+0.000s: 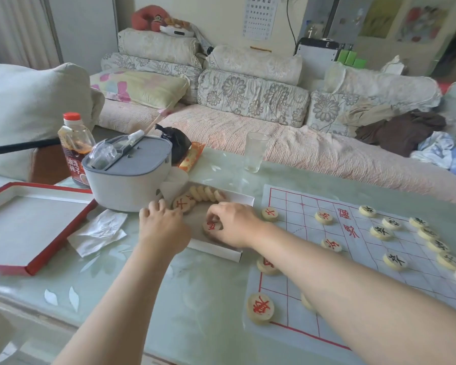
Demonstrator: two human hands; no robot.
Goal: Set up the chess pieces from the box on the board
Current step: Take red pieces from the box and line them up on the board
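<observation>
- The right hand (234, 225) reaches down into the box (216, 251), its grip clamped by the fingertips on a red-marked piece (211, 227). The piece lies face up on the box floor, so a pinch at the rim looks like the way to lift it out.
- The left hand (163, 227) sits at the box's left edge with fingers curled down, just beside another red piece (182, 203). I cannot tell whether its grip is closed on anything; it may only be steadying the box.
- Behind both hands a row of pieces (207, 193) stands on edge along the box's far wall, not yet taken out.
- The board (295, 201) lies to the right of the box on the table (195, 299). Black pieces (395, 260) fill its far side, while the red pieces (260, 308) on the near side are few, so I judge the red ranks unfinished.
- The right forearm crosses the board's near-left corner and half hides a piece there, and a careless pull back could knock the placed reds.
- A grey container (129, 180) crowds the box's far-left corner, with a sauce bottle (75, 143) behind it.
- The red-edged lid (32, 267) and a crumpled tissue (98, 233) lie to the left, and a glass (256, 151) stands beyond, clear of the route to the board.
</observation>
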